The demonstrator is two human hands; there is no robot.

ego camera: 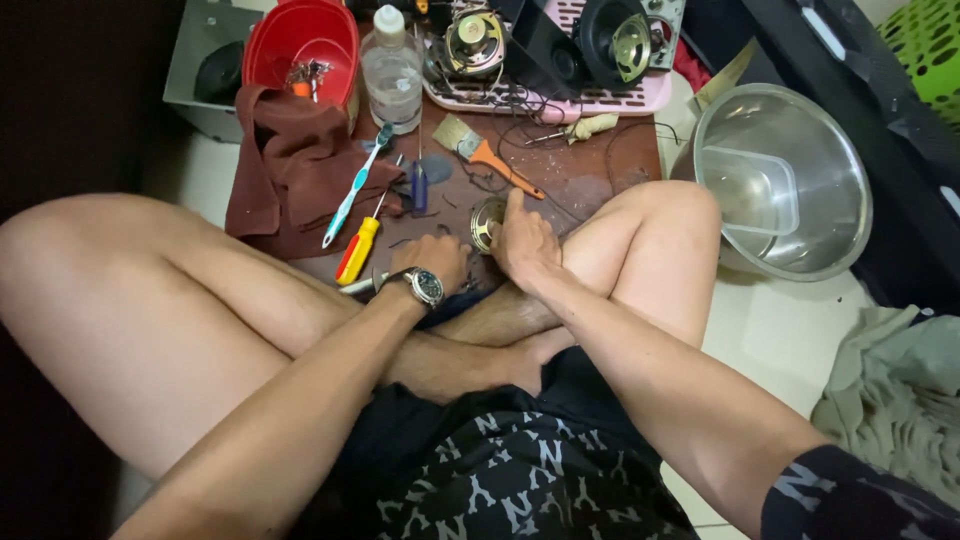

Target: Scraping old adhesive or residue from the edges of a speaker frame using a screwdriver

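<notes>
Far L on the low brown counter (pixel 600 170): red bowl (pixel 300 40) w/ small bits inside, brown cloth (pixel 290 170) draped below it. Next, clear plastic bottle (pixel 392 70), a toothbrush (pixel 355 188) lying diagonally on the cloth edge, and a yellow-and-red screwdriver (pixel 357 250) just beside it. Left hand (pixel 432 262), watch on wrist, is clenched around a metal tool (pixel 360 284) whose tip pokes out to the L; what kind of tool, can't tell. Touching it on the R, the right hand (pixel 522 240) grasps a small round speaker (pixel 487 222) at the counter's near edge, index finger pointing up along it. Beyond: paintbrush (pixel 485 152) w/ orange handle, pink tray (pixel 600 100) carrying bigger speakers. Far R on the floor, steel bowl (pixel 790 180) w/ a clear tub inside.
</notes>
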